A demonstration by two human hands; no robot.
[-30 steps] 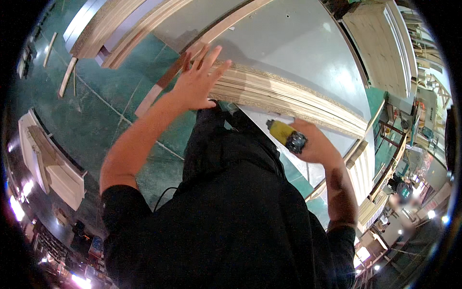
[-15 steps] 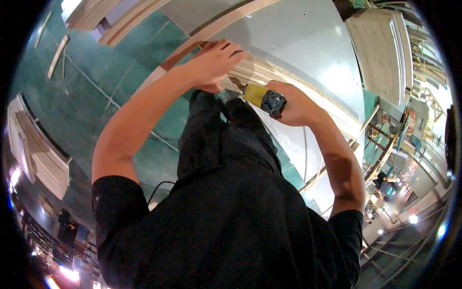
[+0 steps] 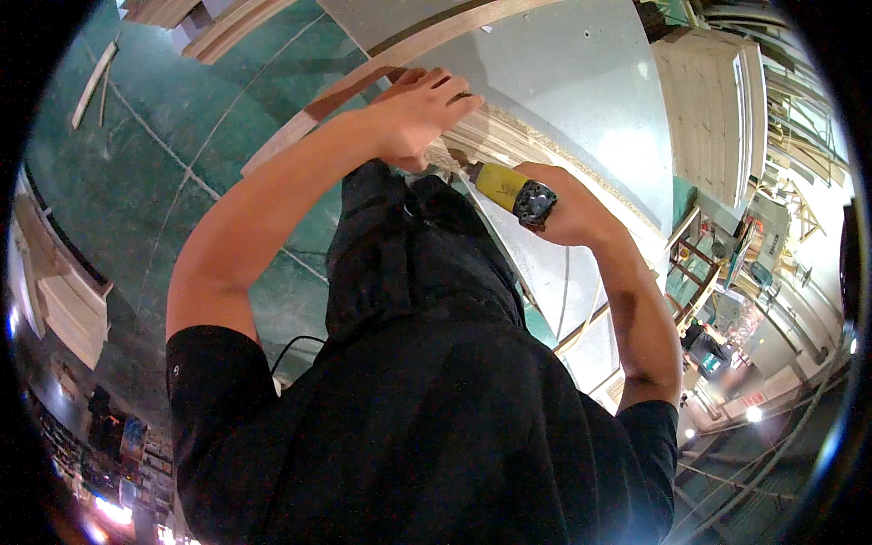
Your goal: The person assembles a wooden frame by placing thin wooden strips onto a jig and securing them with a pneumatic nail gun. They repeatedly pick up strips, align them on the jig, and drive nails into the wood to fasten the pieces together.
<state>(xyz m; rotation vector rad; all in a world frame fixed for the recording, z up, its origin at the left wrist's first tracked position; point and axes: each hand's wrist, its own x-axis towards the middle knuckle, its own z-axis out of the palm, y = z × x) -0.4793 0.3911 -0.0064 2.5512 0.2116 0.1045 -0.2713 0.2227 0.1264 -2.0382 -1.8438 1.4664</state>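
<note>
Head view, as I watch it from a distance, puts the right hand (image 3: 565, 207) just right of centre, its fingers wrapped around a yellow-and-black power tool (image 3: 498, 184). The tool lies at a slant with its narrow dark nose toward the upper left, and I judge that the grip at its far end leaves that nose free to be steered; I cannot tell whether the tip touches anything. Just beyond the nose, above centre, the left hand (image 3: 420, 113) bends over the near left end of a stack of boards (image 3: 536, 145), fingers forward and thumb side low. I read this as a way to brace or steady that end, but whether the fingers pinch something I cannot tell, since the palm is hidden. The boards' layered pale edges face the person's black trousers (image 3: 413, 241), which I suppose keeps the edges within easy reach of both hands. Above the stack a broad grey panel (image 3: 581, 82) spreads across the upper middle, with a pale wooden strip (image 3: 454, 30) curving along its far side. Farther out, another pile of boards (image 3: 699, 118) stands at the upper right, and loose sticks (image 3: 94, 88) lie on the green floor (image 3: 227, 113) at the upper left.
</note>
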